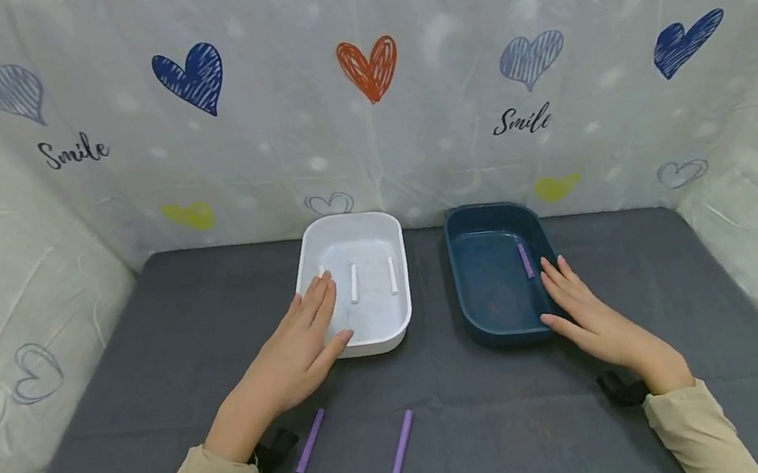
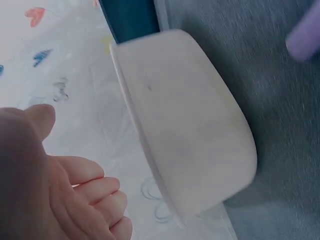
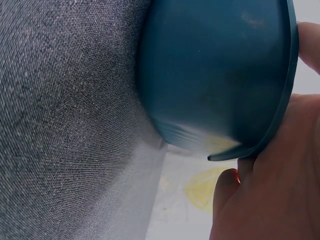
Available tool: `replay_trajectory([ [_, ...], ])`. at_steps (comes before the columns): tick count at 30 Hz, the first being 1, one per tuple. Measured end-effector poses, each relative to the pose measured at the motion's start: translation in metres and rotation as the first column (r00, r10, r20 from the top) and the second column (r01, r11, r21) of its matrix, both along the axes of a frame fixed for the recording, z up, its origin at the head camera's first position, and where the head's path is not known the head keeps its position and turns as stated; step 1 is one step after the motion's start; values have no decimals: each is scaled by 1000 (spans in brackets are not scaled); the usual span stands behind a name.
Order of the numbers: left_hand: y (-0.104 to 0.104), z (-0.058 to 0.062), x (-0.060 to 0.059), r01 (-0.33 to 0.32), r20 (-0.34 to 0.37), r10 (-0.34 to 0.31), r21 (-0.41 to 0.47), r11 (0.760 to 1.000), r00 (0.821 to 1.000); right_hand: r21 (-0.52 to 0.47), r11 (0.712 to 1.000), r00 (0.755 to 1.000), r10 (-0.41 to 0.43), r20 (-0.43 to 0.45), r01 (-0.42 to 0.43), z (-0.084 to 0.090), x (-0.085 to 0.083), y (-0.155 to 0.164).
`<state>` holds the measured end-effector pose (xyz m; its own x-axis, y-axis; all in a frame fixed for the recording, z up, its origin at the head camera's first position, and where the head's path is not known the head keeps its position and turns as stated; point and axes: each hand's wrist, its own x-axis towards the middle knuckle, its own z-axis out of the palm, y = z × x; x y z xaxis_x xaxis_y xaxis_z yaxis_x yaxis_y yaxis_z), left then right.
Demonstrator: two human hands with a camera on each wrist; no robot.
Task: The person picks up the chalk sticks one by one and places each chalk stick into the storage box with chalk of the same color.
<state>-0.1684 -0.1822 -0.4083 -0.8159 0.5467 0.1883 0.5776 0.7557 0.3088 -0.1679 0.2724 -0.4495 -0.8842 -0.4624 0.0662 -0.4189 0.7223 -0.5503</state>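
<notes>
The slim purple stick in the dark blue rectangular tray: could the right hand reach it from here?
Probably yes: the right hand is at the right rim of the tray; the purple stick lies uncovered just inside that rim.

Right hand (image 3: 277,172) against teal tub (image 3: 215,75)

White cloth walls (image 1: 300,136), scribbled hearts (image 1: 193,79), black "Smile" lettering (image 1: 73,152), grey tabletop (image 1: 505,434)

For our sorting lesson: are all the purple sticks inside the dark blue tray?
No: two purple sticks lie directly on the grey cloth.
</notes>
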Motion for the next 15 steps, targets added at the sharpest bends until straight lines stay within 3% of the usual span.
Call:
replay_trajectory([
  [5,8,1,15,107,1,-107,76,991,994,-9,1000,1000,7,3,-7,-2,1,1],
  [15,24,2,39,264,24,-271,168,950,962,-3,1000,1000,-2,8,2,-2,-1,2],
])
